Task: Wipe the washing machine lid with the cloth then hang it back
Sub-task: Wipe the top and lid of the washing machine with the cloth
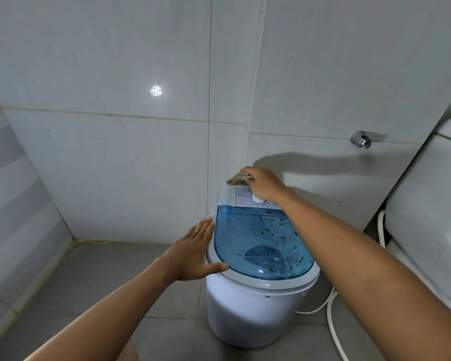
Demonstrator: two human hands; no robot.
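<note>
At the back of the washing machine, over its white control panel: right hand, fingers clamped on a bunched tan cloth, probably placed to begin the wipe from the far end. Against the machine's left rim: left hand, flat, fingers together, thumb spread toward the front edge, seemingly bracing the light tub. Between both hands: translucent blue lid, smooth, glossy, rounded at the front, speckled with dark spots, not yet wiped.
</note>
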